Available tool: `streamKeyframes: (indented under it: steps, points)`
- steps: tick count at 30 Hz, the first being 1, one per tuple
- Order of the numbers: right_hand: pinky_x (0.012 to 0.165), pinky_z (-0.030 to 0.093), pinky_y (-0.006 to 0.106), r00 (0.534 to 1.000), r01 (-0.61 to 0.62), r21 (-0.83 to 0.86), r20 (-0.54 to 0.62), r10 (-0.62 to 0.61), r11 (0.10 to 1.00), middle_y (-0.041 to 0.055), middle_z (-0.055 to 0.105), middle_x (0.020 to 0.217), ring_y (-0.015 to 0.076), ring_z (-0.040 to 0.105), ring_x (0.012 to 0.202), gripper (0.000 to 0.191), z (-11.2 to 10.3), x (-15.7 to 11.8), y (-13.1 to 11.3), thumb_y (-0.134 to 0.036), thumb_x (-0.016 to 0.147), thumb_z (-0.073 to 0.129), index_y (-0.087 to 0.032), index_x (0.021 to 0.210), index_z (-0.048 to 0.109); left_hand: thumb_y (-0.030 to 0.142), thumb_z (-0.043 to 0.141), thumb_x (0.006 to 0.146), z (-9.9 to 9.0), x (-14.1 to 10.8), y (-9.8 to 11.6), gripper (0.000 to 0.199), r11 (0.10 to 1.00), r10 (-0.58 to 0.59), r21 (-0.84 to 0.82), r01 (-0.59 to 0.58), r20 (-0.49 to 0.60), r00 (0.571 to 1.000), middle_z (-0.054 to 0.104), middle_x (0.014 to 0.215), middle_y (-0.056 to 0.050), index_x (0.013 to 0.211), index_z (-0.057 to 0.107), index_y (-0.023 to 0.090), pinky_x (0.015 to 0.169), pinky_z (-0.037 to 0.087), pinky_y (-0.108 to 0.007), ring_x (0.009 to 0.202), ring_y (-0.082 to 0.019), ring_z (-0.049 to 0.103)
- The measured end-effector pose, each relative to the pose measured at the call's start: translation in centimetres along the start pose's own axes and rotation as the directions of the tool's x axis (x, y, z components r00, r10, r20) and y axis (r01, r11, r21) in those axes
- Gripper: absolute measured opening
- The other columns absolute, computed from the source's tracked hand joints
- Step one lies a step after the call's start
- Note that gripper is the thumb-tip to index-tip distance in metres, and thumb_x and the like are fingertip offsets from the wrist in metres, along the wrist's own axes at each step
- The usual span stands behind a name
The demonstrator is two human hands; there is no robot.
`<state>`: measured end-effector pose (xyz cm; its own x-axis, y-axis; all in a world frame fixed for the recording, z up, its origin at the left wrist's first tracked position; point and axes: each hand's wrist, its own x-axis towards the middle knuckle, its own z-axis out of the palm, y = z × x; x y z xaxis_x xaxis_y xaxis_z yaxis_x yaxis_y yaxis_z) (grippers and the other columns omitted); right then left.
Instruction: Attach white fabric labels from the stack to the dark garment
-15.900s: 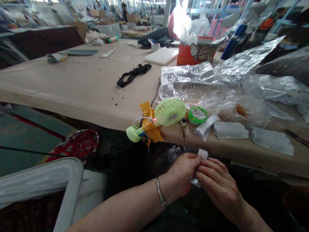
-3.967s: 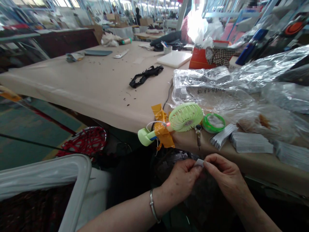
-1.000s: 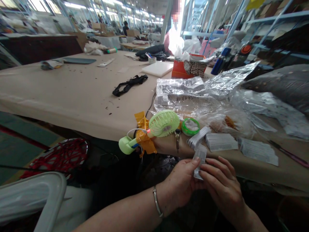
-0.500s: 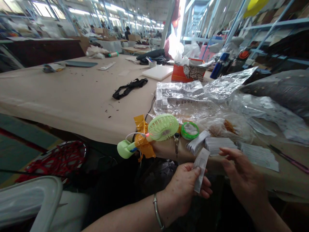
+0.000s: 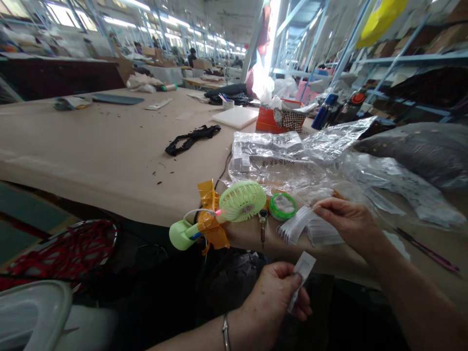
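Observation:
A white paper strip (image 5: 304, 267) is pinched between the thumb and fingers of my left hand (image 5: 280, 292), below the table's front edge. My right hand (image 5: 347, 219) reaches over the table, its thumb and index finger pressed together at the top of the fanned white strips (image 5: 321, 228). Whatever lies between those fingertips is too small to make out. Another bundle of strips (image 5: 294, 225) lies just left of them. Beside it are a green round container (image 5: 282, 206) with white filling and a small pointed tool (image 5: 263, 228).
A green fan (image 5: 243, 201) is fixed at the edge with orange tape (image 5: 214, 229). Clear plastic bags (image 5: 278, 168) lie behind the strips. Pink-handled scissors (image 5: 427, 251) rest at the right. Farther back are a black fabric loop (image 5: 192, 139) and a red box (image 5: 268, 120).
My right hand has moved forward and left onto the strips, and its fingers have closed. My left hand, still holding its strip, has shifted slightly down and left. The camera view has shifted.

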<state>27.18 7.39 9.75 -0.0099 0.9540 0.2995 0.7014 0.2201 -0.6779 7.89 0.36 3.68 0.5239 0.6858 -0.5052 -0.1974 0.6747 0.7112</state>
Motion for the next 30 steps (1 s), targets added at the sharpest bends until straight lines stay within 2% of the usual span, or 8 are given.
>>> streamKeyframes:
  steps: [4,8,12,14,18,21,25,30]
  points:
    - [0.063,0.053,0.029,0.993,0.104,-0.157,-0.031,-0.11,0.982,0.0032,0.073,0.075,0.0181,0.067,0.068,0.022,0.0,2.5,2.0,-0.036,0.082,0.06,-0.019,0.08,0.074,0.035,0.058,0.071,-0.7,-0.2,-0.8,0.026,1.0,-0.022,-0.018,0.022,0.015,1.0,0.058,0.055,0.001,0.086,0.054,0.014,0.044,0.039,-0.02,0.046,-0.01,0.055]
    - [0.079,0.053,0.034,0.984,0.172,-0.191,-0.02,-0.179,0.966,0.0043,0.073,0.088,0.02,0.067,0.083,0.019,0.5,2.7,3.2,-0.032,0.082,0.062,-0.02,0.091,0.074,0.038,0.063,0.064,-1.1,-0.3,-1.8,0.032,0.997,-0.066,-0.043,0.068,0.033,0.997,0.062,0.058,-0.002,0.083,0.051,0.015,0.045,0.04,-0.021,0.048,-0.012,0.057]
    - [0.072,0.054,0.033,0.978,0.19,-0.206,-0.049,-0.204,0.96,0.0061,0.07,0.094,0.0178,0.065,0.078,0.033,0.3,2.2,3.5,-0.03,0.084,0.061,-0.017,0.114,0.065,0.043,0.069,0.059,-1.1,-0.2,-2.4,0.041,0.993,-0.103,-0.049,0.106,0.053,0.993,0.063,0.06,-0.003,0.084,0.05,0.015,0.047,0.041,-0.023,0.049,-0.013,0.057]
    - [0.069,0.054,0.031,0.968,0.191,-0.229,-0.115,-0.221,0.955,0.0062,0.068,0.095,0.0168,0.064,0.077,0.032,-0.2,1.7,3.1,-0.03,0.085,0.059,-0.018,0.114,0.064,0.045,0.068,0.061,-1.0,-0.3,-2.4,0.041,0.995,-0.099,-0.026,0.101,0.053,0.994,0.063,0.059,-0.003,0.084,0.051,0.015,0.047,0.041,-0.023,0.049,-0.012,0.057]
    - [0.072,0.053,0.03,0.912,0.212,-0.375,-0.257,-0.32,0.903,0.0044,0.068,0.096,0.0164,0.064,0.08,0.018,-0.9,-1.1,1.7,-0.028,0.09,0.054,-0.021,0.102,0.065,0.044,0.064,0.067,-0.8,-0.7,-2.1,0.036,0.995,-0.094,-0.01,0.094,0.057,0.994,0.062,0.058,-0.002,0.086,0.051,0.016,0.048,0.04,-0.023,0.049,-0.013,0.056]
    - [0.082,0.051,0.033,0.904,0.269,-0.492,-0.168,-0.394,0.828,0.0056,0.068,0.096,0.0196,0.064,0.09,0.017,-0.3,-4.7,1.3,-0.026,0.091,0.052,-0.021,0.1,0.066,0.04,0.064,0.07,-0.8,-1.0,-1.8,0.033,0.994,-0.1,-0.037,0.102,0.053,0.994,0.064,0.065,-0.004,0.088,0.052,0.015,0.053,0.043,-0.025,0.054,-0.013,0.059]
    - [0.092,0.047,0.045,0.932,0.241,-0.659,-0.048,-0.36,0.713,0.0129,0.065,0.116,0.0298,0.057,0.108,0.035,1.9,-9.2,2.2,-0.031,0.09,0.053,-0.015,0.121,0.06,0.035,0.065,0.069,-0.8,-1.1,-1.6,0.03,0.993,-0.11,-0.041,0.112,0.047,0.993,0.066,0.069,-0.004,0.087,0.054,0.014,0.058,0.044,-0.025,0.058,-0.012,0.06]
    - [0.097,0.044,0.044,0.914,0.229,-0.73,-0.065,-0.4,0.643,0.0108,0.067,0.118,0.0281,0.059,0.109,0.031,3.2,-11.1,3.4,-0.02,0.089,0.056,-0.015,0.119,0.061,0.037,0.065,0.072,-0.4,-1.2,-1.7,0.031,0.995,-0.094,-0.041,0.096,0.053,0.994,0.066,0.068,-0.005,0.089,0.054,0.014,0.056,0.043,-0.024,0.057,-0.012,0.06]
